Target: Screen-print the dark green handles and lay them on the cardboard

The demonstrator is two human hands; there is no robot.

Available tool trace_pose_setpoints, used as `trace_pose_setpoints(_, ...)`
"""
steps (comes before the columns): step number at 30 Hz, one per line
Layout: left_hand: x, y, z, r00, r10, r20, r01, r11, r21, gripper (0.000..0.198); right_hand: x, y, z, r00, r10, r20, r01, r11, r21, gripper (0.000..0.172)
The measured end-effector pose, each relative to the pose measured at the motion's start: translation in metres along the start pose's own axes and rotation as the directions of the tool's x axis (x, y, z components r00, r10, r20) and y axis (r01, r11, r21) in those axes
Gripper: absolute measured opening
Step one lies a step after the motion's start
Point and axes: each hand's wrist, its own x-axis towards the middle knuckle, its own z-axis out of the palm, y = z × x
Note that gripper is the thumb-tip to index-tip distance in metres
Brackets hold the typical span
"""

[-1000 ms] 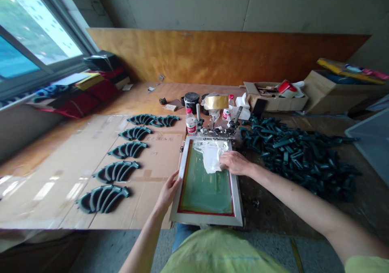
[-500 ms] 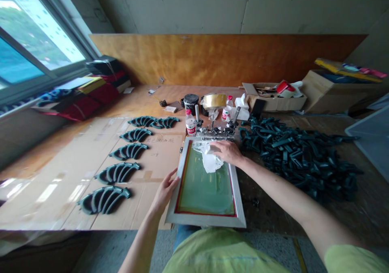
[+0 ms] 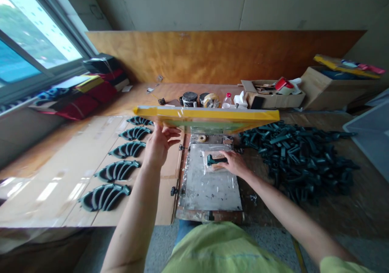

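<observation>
My left hand [image 3: 159,143] holds up the near edge of a screen-printing frame [image 3: 206,114], whose yellow-taped edge now hangs level across the middle of the view. Under the raised frame lies a metal base plate [image 3: 209,188]. A dark green curved plastic part [image 3: 214,159] sits on a small jig near the plate's far end. My right hand [image 3: 234,163] rests on that part, fingers closed round its right end.
A big heap of dark green parts [image 3: 298,151] lies to the right. Fanned rows of the same parts [image 3: 117,169] dry on cardboard to the left. Ink tins [image 3: 190,99], tape, a bottle [image 3: 226,100] and open cardboard boxes [image 3: 273,97] stand behind the frame.
The frame lay flat with my right hand pressing a white cloth on its mesh. Now my left hand has swung the frame up, and my right hand has reached under it to the part.
</observation>
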Motion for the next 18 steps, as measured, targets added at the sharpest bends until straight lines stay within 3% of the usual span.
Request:
trace_pose_setpoints(2, 0.0, -0.003, 0.005, 0.998, 0.026, -0.052, -0.027, 0.999, -0.024, 0.051, -0.007, -0.013, 0.012, 0.994, -0.084, 0.065, 0.086, 0.996, -0.031, 0.034)
trace_pose_setpoints(4, -0.014, -0.021, 0.008, 0.991, 0.005, -0.135, -0.008, 1.0, -0.018, 0.049, -0.01, -0.028, 0.014, 0.994, -0.089, 0.07, 0.092, 0.995, -0.037, 0.021)
trace_pose_setpoints(6, -0.041, -0.054, 0.011, 0.972, -0.187, -0.141, 0.195, 0.98, 0.046, 0.055, -0.016, -0.049, 0.009, 0.998, -0.067, 0.017, 0.067, 0.998, -0.009, 0.016)
trace_pose_setpoints(7, -0.057, -0.074, 0.013, 0.926, -0.368, -0.083, 0.375, 0.921, 0.108, 0.058, -0.021, -0.061, 0.008, 0.997, -0.072, -0.015, 0.072, 0.997, 0.002, 0.017)
trace_pose_setpoints(8, -0.074, -0.093, 0.015, 0.853, -0.521, -0.025, 0.519, 0.841, 0.153, 0.061, -0.028, -0.075, 0.007, 0.994, -0.1, -0.041, 0.101, 0.995, 0.009, 0.017)
trace_pose_setpoints(10, -0.102, -0.126, 0.012, 0.749, -0.662, 0.027, 0.652, 0.743, 0.15, 0.055, -0.044, -0.096, 0.01, 0.963, -0.268, -0.021, 0.268, 0.963, 0.028, 0.017)
trace_pose_setpoints(11, -0.111, -0.139, 0.007, 0.727, -0.686, 0.022, 0.678, 0.722, 0.136, 0.051, -0.052, -0.1, 0.012, 0.932, -0.363, 0.011, 0.362, 0.931, 0.048, 0.018)
trace_pose_setpoints(13, -0.116, -0.154, -0.016, 0.741, -0.667, -0.075, 0.67, 0.728, 0.142, 0.045, -0.068, -0.087, 0.011, 0.904, -0.423, 0.058, 0.419, 0.905, 0.076, 0.021)
trace_pose_setpoints(14, -0.112, -0.158, -0.032, 0.757, -0.632, -0.164, 0.653, 0.735, 0.184, 0.045, -0.075, -0.069, 0.007, 0.939, -0.338, 0.069, 0.335, 0.941, 0.054, 0.021)
trace_pose_setpoints(15, -0.107, -0.16, -0.051, 0.775, -0.579, -0.255, 0.631, 0.734, 0.251, 0.046, -0.082, -0.044, 0.001, 0.982, -0.177, 0.07, 0.177, 0.984, 0.005, 0.021)
trace_pose_setpoints(16, -0.1, -0.16, -0.071, 0.785, -0.517, -0.343, 0.616, 0.713, 0.335, 0.048, -0.09, -0.014, -0.006, 0.997, 0.064, 0.047, -0.06, 0.995, -0.075, 0.02)
trace_pose_setpoints(17, -0.093, -0.16, -0.089, 0.791, -0.47, -0.392, 0.609, 0.668, 0.428, 0.05, -0.097, 0.018, -0.015, 0.95, 0.309, 0.036, -0.299, 0.939, -0.168, 0.021)
trace_pose_setpoints(18, -0.087, -0.16, -0.106, 0.8, -0.434, -0.414, 0.599, 0.614, 0.514, 0.054, -0.105, 0.05, -0.022, 0.866, 0.499, 0.03, -0.476, 0.842, -0.254, 0.023)
